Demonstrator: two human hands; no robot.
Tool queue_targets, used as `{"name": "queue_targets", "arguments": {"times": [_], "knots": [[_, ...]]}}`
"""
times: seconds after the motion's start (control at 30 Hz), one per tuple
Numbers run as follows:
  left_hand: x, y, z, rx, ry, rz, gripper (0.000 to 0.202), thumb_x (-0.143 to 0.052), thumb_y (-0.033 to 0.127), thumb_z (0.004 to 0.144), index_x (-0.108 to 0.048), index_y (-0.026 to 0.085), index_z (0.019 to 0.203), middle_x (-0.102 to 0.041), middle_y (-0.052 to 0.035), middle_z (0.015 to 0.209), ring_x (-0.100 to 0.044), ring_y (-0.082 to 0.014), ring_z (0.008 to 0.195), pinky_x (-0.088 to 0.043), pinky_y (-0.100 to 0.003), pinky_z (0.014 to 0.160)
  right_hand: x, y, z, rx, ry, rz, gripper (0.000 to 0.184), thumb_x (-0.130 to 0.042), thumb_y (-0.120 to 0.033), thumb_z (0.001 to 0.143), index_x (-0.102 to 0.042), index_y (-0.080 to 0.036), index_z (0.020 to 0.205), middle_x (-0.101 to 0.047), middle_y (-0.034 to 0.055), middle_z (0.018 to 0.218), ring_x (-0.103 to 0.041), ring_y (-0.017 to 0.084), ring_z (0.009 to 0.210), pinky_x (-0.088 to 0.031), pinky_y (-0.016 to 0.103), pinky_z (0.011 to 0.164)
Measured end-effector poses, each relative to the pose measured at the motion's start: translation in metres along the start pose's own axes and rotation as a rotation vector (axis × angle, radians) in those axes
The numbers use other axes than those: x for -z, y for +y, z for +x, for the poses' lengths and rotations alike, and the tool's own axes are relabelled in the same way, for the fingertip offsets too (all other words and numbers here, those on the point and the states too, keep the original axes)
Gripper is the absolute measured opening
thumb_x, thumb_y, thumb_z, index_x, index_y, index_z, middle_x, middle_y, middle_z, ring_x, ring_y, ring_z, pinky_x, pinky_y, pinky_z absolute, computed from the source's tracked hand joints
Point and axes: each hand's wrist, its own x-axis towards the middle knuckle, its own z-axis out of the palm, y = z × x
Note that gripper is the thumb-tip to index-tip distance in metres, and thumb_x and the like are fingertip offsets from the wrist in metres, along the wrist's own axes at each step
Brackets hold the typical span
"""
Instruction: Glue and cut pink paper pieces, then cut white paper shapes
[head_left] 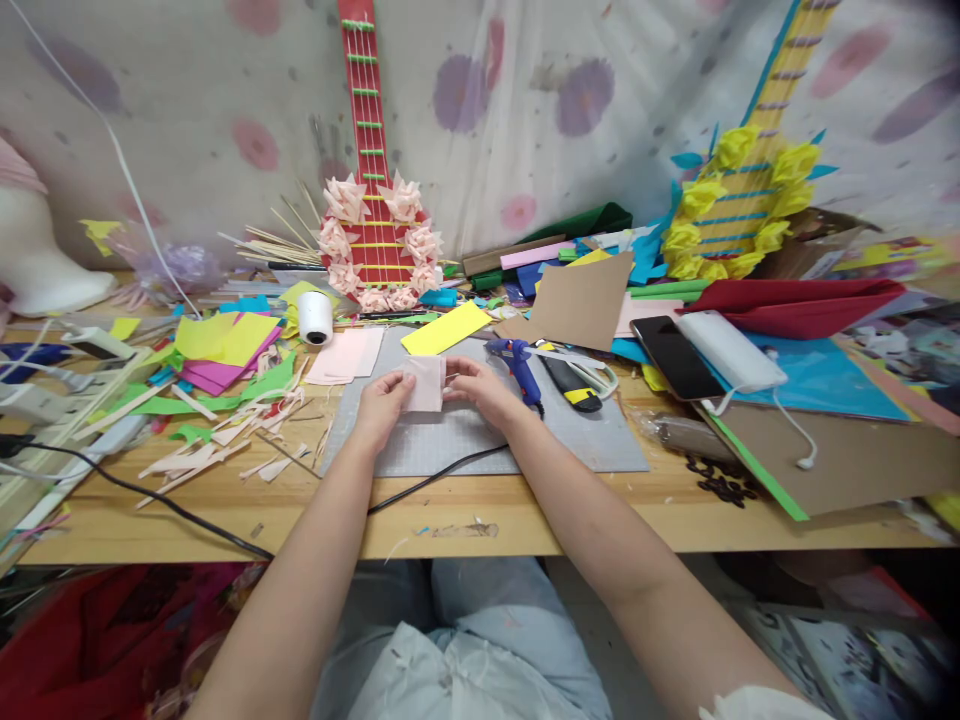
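Observation:
A small pale pink paper square (425, 384) is held between both hands above the grey cutting mat (600, 440). My left hand (382, 402) pinches its left edge with closed fingers. My right hand (475, 385) grips its right edge the same way. A blue glue gun (517, 366) lies just right of my right hand, its black cord running across the mat toward me. More pale pink sheets (346, 355) lie on the mat behind my left hand.
A yellow paper strip (445, 328), white tape roll (315, 317), utility knife (571, 384), phone (675, 356) and white power bank (731, 350) lie around the mat. Paper scraps litter the left. A red paper guitar with pink flowers (379, 240) and a yellow-flowered one (739, 200) lean behind.

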Motion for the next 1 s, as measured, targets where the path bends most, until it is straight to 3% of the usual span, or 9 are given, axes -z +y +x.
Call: {"name": "queue_targets", "arguments": {"times": [0.17, 0.3, 0.43, 0.67, 1.0], "knots": [[0.000, -0.001, 0.000, -0.048, -0.024, 0.032, 0.039, -0.075, 0.041, 0.053, -0.069, 0.013, 0.078, -0.065, -0.0011, 0.063, -0.057, -0.0133, 0.058, -0.043, -0.024, 0.057, -0.007, 0.006, 0.010, 0.087, 0.262, -0.170, 0.025, -0.065, -0.031, 0.062, -0.056, -0.019, 0.082, -0.059, -0.0012, 0.076, -0.054, 0.010, 0.067, -0.047, 0.021, 0.053], [0.000, 0.000, -0.001, -0.032, -0.025, 0.048, 0.037, -0.077, 0.040, 0.049, -0.069, 0.013, 0.072, -0.064, -0.0011, 0.062, -0.055, -0.0124, 0.056, -0.041, -0.023, 0.055, -0.010, 0.017, 0.018, 0.133, 0.357, -0.259, 0.022, -0.067, -0.029, 0.062, -0.054, -0.020, 0.078, -0.052, -0.0047, 0.061, -0.048, 0.008, 0.054, -0.041, 0.020, 0.048], [-0.002, 0.003, -0.001, 0.004, 0.037, 0.011, 0.040, -0.076, 0.042, 0.049, -0.068, 0.014, 0.076, -0.064, -0.0009, 0.065, -0.053, -0.0104, 0.053, -0.039, -0.022, 0.051, -0.009, 0.021, 0.020, 0.177, 0.361, -0.313, 0.021, -0.066, -0.025, 0.062, -0.055, -0.019, 0.078, -0.053, -0.0053, 0.062, -0.049, 0.008, 0.056, -0.042, 0.021, 0.053], [-0.005, 0.003, -0.001, -0.059, 0.140, 0.031, 0.036, -0.075, 0.041, 0.051, -0.068, 0.014, 0.074, -0.062, 0.0003, 0.063, -0.049, -0.0084, 0.052, -0.037, -0.019, 0.048, -0.011, 0.021, 0.015, 0.134, 0.265, -0.313, 0.020, -0.064, -0.023, 0.063, -0.057, -0.016, 0.080, -0.056, -0.0041, 0.065, -0.052, 0.008, 0.059, -0.044, 0.022, 0.058], [-0.004, -0.001, 0.003, -0.041, 0.175, -0.044, 0.042, -0.076, 0.044, 0.046, -0.067, 0.012, 0.072, -0.062, 0.0008, 0.061, -0.051, -0.0095, 0.052, -0.041, -0.021, 0.049, -0.012, 0.014, 0.015, 0.141, 0.369, -0.216, 0.019, -0.066, -0.019, 0.061, -0.052, -0.020, 0.074, -0.055, -0.0056, 0.060, -0.054, 0.009, 0.055, -0.048, 0.023, 0.056]]}}
